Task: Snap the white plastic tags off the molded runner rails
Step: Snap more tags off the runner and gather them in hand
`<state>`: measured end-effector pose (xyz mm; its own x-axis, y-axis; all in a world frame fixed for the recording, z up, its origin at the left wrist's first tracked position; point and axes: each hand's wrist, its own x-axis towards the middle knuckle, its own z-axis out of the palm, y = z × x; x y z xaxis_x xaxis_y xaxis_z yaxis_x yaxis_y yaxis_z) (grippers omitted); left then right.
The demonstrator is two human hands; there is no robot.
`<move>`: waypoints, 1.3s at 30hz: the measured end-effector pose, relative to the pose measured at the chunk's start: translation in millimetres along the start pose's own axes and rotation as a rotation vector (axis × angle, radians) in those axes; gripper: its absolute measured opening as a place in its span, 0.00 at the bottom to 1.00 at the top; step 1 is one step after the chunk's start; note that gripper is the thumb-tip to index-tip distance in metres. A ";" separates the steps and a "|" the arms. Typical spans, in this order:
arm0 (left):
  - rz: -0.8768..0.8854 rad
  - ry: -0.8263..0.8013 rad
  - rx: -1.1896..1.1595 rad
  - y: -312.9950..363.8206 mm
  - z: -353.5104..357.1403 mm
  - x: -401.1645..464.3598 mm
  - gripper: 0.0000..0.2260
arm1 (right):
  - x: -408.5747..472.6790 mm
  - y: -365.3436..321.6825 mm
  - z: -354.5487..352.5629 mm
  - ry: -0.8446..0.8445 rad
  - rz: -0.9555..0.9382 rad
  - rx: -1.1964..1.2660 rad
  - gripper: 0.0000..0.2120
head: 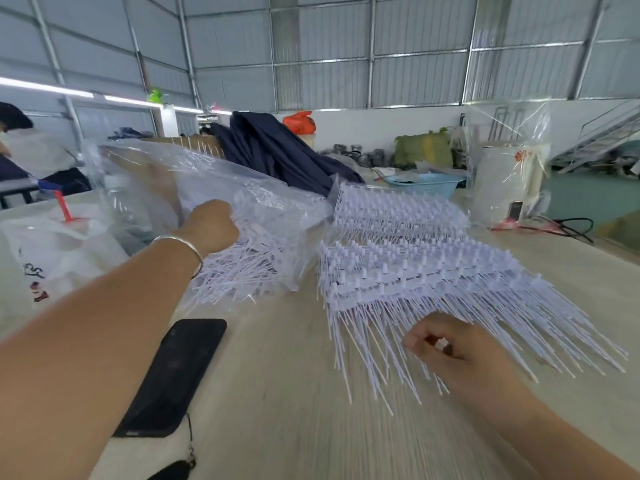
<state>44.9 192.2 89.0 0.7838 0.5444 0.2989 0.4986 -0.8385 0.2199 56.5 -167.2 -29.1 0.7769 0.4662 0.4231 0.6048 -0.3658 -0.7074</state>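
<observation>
At the far left a white plastic shopping bag with a red straw poking from it [52, 244] sits on the pale wood-grain table [277, 393]. Near it, a black smartphone with a dangling strap [173, 377] lies flat beside the left forearm, which wears a thin silver bangle [183, 245]. The left hand [209, 225] reaches forward with its fingers curled into the mouth of a large clear plastic bag [207, 188], closing on a bunch of loose white plastic tags [235, 271] that spill from the bag's opening onto the table. To the right of the bag, stacked white molded runner rails with long thin tag stems [415, 271] lie on the table, the stems fanning toward the person. The right hand [446, 344] rests at the near edge of those stems, fingers curled loosely and pinching a small white piece; motion blur hides what the piece is. Farther back lie dark navy fabric [277, 147] and a light blue plastic basket [424, 185].
</observation>
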 end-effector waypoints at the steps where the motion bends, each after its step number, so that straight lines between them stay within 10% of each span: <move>1: 0.002 0.001 0.007 -2.6 5.4 5.9 0.11 | -0.6 -0.4 0.2 -0.003 -0.005 -0.014 0.09; 9: 0.071 0.185 -0.164 26.3 40.7 -22.0 0.10 | -0.4 -5.3 1.2 -0.027 -0.012 -0.057 0.09; 18: 0.291 -0.246 -0.369 98.5 86.2 -61.3 0.16 | -0.2 -1.2 0.5 -0.053 -0.003 -0.043 0.11; 29: 0.155 -0.097 -0.632 119.5 85.3 -68.8 0.08 | 2.6 7.9 1.0 -0.087 -0.011 -0.058 0.07; 39: 0.205 -0.103 -1.614 159.3 27.6 -99.3 0.06 | 5.4 6.4 -11.4 0.159 0.074 -0.049 0.06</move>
<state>56.7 3.9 68.7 0.8373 0.3743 0.3986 -0.4429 0.0368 0.8958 66.5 -176.2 -24.8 0.8349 0.3047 0.4584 0.5501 -0.4351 -0.7128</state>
